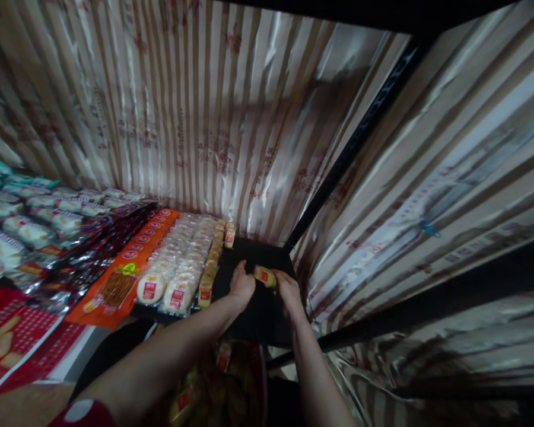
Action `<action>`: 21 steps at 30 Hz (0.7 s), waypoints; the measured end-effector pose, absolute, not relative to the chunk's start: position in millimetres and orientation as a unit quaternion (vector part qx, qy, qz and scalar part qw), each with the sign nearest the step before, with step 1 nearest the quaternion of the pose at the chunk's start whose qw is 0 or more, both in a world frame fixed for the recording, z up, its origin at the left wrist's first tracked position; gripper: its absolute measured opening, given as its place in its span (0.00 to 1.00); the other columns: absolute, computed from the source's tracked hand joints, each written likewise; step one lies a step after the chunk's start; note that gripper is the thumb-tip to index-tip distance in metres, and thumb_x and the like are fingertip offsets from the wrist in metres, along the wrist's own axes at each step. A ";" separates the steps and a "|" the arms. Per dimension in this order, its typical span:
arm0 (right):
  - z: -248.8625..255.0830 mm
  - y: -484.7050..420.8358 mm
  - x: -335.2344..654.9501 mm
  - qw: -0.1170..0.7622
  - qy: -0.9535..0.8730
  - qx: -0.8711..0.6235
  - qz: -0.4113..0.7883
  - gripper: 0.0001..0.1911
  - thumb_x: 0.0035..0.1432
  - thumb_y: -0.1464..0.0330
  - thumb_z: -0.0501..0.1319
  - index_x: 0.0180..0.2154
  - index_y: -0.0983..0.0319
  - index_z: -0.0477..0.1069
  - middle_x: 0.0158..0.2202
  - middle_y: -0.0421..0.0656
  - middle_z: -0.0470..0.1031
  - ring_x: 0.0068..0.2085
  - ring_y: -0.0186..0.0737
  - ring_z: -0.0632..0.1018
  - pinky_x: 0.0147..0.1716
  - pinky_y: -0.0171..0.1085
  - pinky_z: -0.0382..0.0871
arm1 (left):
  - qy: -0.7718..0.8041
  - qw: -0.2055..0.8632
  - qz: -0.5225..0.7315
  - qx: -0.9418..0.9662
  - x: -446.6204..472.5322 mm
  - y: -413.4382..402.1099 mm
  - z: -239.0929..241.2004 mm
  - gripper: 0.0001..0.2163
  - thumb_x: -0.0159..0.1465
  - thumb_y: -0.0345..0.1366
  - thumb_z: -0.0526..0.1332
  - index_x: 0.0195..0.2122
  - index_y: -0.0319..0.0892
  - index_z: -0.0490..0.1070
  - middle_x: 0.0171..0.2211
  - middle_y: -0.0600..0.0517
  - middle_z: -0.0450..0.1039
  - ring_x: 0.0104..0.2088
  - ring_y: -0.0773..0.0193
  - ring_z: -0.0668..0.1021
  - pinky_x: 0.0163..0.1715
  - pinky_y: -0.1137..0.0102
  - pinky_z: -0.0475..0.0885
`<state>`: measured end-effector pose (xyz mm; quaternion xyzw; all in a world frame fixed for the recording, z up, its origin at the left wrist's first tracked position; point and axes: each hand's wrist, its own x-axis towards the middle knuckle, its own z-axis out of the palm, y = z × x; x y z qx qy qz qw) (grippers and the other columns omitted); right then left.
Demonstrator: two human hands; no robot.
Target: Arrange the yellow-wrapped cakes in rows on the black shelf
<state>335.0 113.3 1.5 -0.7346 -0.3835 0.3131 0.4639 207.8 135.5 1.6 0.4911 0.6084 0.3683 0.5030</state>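
The small yellow-and-red packet (pixel 265 276) sits just below the frame's centre, over the black shelf (pixel 267 323). You pinch it from both ends, your left hand (pixel 241 286) curled on its left and your right hand (pixel 289 292) on its right. Rows of white packets (pixel 178 270) lie just left.

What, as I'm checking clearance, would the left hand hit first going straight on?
Probably the packets at the row's far end, across bare black shelf from the left hand on the held packet. Depth is unclear; it might pass them and reach the striped wall.

Left hand (pixel 241 284) and right hand (pixel 288 290) hold a yellow packet (pixel 265 276) over the dark shelf (pixel 261 252).
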 end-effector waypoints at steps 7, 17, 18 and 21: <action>33.0 101.8 320.8 0.496 -0.348 -0.658 0.448 0.20 0.50 0.54 0.59 0.32 0.65 0.74 0.20 0.40 0.72 0.19 0.30 0.70 0.13 0.27 0.53 | 0.581 0.538 0.374 0.481 194.6 119.0 25.0 0.17 0.53 0.28 0.60 0.45 0.40 0.72 0.40 0.48 0.76 0.40 0.63 0.77 0.39 0.74 0.70; 1.4 98.2 292.8 0.615 -0.279 -0.553 0.488 0.18 0.35 0.59 0.71 0.26 0.63 0.72 0.22 0.35 0.72 0.23 0.26 0.71 0.22 0.24 0.66 | 0.630 0.478 0.401 0.462 186.7 120.9 20.7 0.12 0.54 0.26 0.59 0.39 0.39 0.73 0.37 0.47 0.75 0.37 0.65 0.77 0.39 0.74 0.68; -0.1 100.1 292.3 0.624 -0.264 -0.550 0.488 0.18 0.35 0.59 0.71 0.25 0.63 0.71 0.21 0.35 0.72 0.23 0.27 0.71 0.22 0.25 0.67 | 0.634 0.473 0.404 0.459 186.6 121.9 20.5 0.13 0.54 0.26 0.59 0.41 0.40 0.72 0.38 0.47 0.75 0.38 0.64 0.77 0.41 0.74 0.68; 0.5 105.4 290.4 0.651 -0.214 -0.536 0.493 0.17 0.36 0.59 0.71 0.26 0.62 0.70 0.23 0.38 0.74 0.24 0.30 0.73 0.26 0.29 0.72 | 0.643 0.454 0.405 0.465 187.9 123.2 21.4 0.16 0.54 0.31 0.62 0.45 0.41 0.70 0.43 0.47 0.74 0.42 0.63 0.76 0.43 0.74 0.67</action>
